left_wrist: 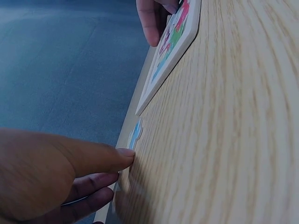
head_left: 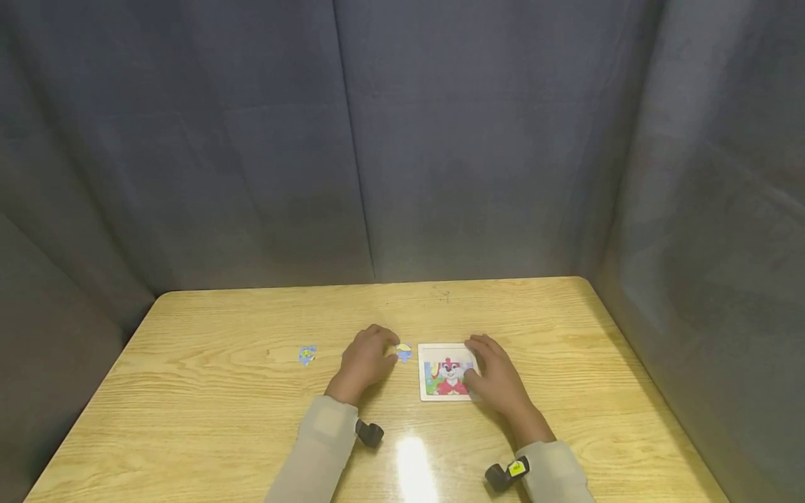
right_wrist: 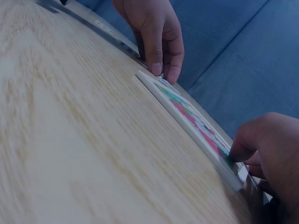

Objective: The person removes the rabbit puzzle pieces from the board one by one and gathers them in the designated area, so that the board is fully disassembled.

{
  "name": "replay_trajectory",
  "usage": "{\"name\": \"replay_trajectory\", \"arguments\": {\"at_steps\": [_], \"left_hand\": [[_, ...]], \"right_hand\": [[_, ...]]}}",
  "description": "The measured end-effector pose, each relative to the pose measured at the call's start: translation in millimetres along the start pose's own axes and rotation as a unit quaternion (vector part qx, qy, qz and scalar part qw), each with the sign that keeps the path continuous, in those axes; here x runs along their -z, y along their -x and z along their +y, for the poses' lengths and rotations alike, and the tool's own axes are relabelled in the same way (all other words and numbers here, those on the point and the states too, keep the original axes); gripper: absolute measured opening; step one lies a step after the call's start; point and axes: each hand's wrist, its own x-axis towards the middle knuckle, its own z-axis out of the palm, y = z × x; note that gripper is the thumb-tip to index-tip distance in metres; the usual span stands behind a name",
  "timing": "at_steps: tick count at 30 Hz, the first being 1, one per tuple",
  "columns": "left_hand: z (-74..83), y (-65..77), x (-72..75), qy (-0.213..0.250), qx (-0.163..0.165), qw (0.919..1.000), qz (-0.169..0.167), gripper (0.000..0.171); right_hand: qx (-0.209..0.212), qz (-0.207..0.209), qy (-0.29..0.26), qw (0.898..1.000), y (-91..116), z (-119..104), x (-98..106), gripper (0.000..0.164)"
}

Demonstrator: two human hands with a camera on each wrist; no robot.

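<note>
A blue-and-yellow jigsaw piece [head_left: 404, 352] lies flat on the table, left of a white-framed puzzle board [head_left: 451, 399]. The left hand [head_left: 370, 358] is at this piece, thumb and forefinger apart at its left edge. The left wrist view shows the thumb [left_wrist: 122, 157] by the piece [left_wrist: 135, 134]; whether it touches is hard to tell. The board's lower part holds a picture of a white-and-red cartoon animal. With the right hand [head_left: 497, 370] the person holds the board's right side, thumb on its face. In the right wrist view, other fingers go behind the board's edge [right_wrist: 205, 154].
Another blue jigsaw piece [head_left: 307, 354], with green and yellow on it, lies farther left. All rest on a wooden table [head_left: 207, 419]. Grey curtains [head_left: 251, 175] rise behind the table and at its sides. Both wrists carry small black cameras [head_left: 370, 434].
</note>
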Motion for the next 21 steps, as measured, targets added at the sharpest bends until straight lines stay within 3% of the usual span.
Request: {"name": "replay_trajectory", "arguments": {"at_steps": [9,21], "left_hand": [[1.3,1.2,2.2,0.007,-0.006,1.0000,-0.002,0.028],[4.3,2.8,11.4,0.047,-0.008,0.9985,-0.029,0.050]], "right_hand": [[0.009,-0.002,-0.003,1.000,-0.3,0.5,1.0,0.060],[0.005,-0.002,-0.003,1.000,0.5,-1.6,1.5,0.059]]}}
